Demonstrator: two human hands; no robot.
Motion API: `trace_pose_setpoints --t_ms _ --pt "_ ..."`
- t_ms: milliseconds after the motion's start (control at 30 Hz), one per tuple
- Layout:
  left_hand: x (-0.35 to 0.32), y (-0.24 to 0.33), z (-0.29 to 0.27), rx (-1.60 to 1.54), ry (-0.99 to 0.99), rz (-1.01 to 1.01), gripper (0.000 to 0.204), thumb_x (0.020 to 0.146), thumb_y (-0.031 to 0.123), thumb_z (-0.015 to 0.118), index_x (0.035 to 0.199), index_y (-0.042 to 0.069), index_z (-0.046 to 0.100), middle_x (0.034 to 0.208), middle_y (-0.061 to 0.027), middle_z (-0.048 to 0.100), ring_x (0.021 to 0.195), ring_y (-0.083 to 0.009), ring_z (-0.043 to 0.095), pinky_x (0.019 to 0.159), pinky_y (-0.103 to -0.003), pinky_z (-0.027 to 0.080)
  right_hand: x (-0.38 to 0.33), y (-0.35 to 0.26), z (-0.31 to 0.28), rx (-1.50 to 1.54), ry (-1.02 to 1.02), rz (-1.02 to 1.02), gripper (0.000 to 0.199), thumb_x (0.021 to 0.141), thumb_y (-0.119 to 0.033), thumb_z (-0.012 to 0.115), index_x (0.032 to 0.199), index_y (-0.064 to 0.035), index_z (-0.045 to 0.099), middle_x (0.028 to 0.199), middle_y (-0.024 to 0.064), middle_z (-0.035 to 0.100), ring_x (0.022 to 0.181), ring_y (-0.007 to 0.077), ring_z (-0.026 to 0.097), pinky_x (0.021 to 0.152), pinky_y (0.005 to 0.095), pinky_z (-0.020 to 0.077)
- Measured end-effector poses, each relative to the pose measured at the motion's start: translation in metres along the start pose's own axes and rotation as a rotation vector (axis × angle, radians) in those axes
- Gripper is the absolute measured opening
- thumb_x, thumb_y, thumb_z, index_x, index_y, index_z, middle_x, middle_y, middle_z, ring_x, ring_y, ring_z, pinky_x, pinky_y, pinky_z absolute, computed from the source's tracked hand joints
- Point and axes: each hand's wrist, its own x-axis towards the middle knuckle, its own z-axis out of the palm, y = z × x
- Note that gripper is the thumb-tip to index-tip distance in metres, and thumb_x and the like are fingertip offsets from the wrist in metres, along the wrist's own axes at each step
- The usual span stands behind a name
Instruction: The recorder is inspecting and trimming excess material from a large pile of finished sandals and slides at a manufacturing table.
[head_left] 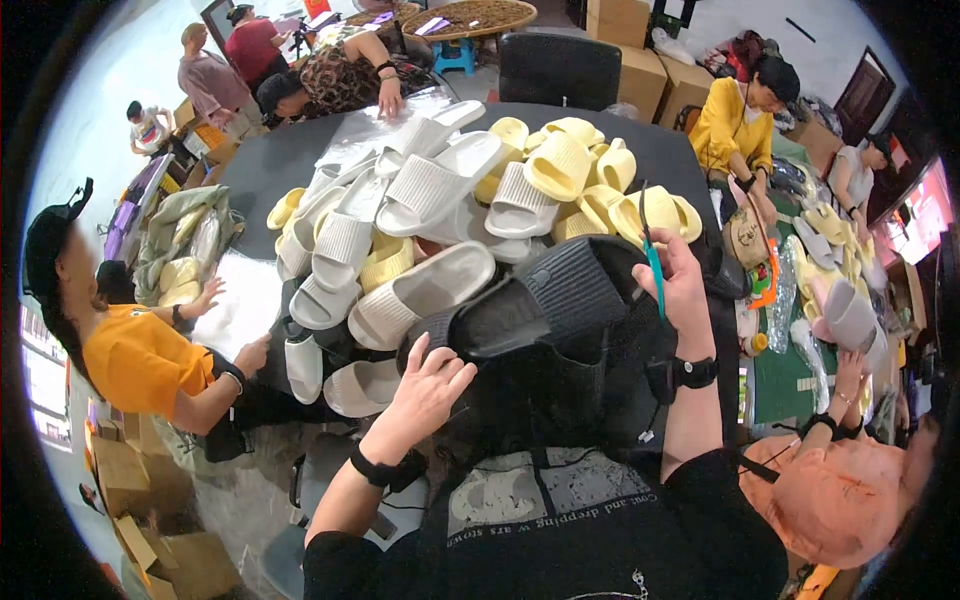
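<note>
A large black slide slipper (505,320) with a ribbed strap lies in front of me at the near edge of the table, more black slippers around and under it. My left hand (428,385) has its fingers curled over the slipper's near-left end. In my right hand (678,285) is a slim teal-handled tool (655,272), its thin dark tip pointing up beside the slipper's strap end; its exact kind is hard to make out. Beyond the black slipper rises a heap of light grey slippers (425,190) and pale yellow slippers (560,165).
At left a person in an orange shirt (150,360) handles a clear plastic bag (235,305). Another leans over the table's far side. To the right, a person in yellow (728,130) and others work at a green table (790,375) with slippers. A black chair (560,70) stands behind.
</note>
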Motion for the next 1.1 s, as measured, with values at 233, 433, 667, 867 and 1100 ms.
trace_pose_setpoints --t_ms 233,433,667,867,1100 --pt "-0.011 -0.007 0.054 0.042 0.046 0.086 0.031 0.077 0.015 0.054 0.107 0.011 0.057 0.105 -0.0031 0.054 0.114 -0.0198 0.046 0.107 -0.046 0.025 -0.008 0.052 0.016 0.025 -0.071 0.091 0.045 0.080 -0.004 0.067 0.119 0.0003 0.046 0.086 -0.0006 0.055 0.074 0.0053 0.050 0.065 0.0203 0.0432" --pt "-0.049 -0.031 0.085 -0.167 0.334 -0.741 0.070 0.067 0.018 0.077 0.126 0.000 0.043 0.131 -0.0217 0.039 0.120 -0.0390 0.038 0.100 -0.046 0.031 -0.023 0.095 0.042 0.134 -0.022 0.177 0.043 0.078 -0.003 0.069 0.116 0.0011 0.048 0.082 0.0002 0.054 0.071 0.0060 0.051 0.062 0.0218 0.0451" --pt "-0.089 -0.052 0.125 -0.882 0.491 -1.165 0.052 0.089 0.018 0.054 0.130 -0.008 0.035 0.130 -0.0221 0.044 0.122 -0.0304 0.042 0.103 -0.037 0.031 -0.036 0.109 0.060 0.282 0.020 0.207 0.045 0.079 -0.003 0.068 0.118 0.0015 0.046 0.084 0.0005 0.055 0.072 0.0073 0.052 0.065 0.0224 0.0456" --pt "-0.088 -0.049 0.098 -1.258 0.433 -1.192 0.024 0.093 0.024 0.049 0.100 0.003 0.060 0.079 0.0013 0.055 0.065 -0.0069 0.051 0.050 -0.022 0.043 -0.034 0.092 0.045 0.354 -0.010 0.171 0.044 0.080 -0.004 0.068 0.118 0.0016 0.047 0.098 0.0026 0.058 0.081 0.0074 0.055 0.071 0.0226 0.0476" --pt "-0.077 -0.044 0.069 -1.533 0.468 -1.023 0.026 0.097 0.020 0.048 0.112 0.002 0.058 0.090 0.0000 0.063 0.070 -0.0078 0.058 0.052 -0.021 0.046 -0.039 0.074 0.019 0.339 -0.073 0.175 0.043 0.080 -0.004 0.068 0.117 0.0002 0.048 0.098 0.0002 0.054 0.083 0.0052 0.052 0.074 0.0210 0.0455"
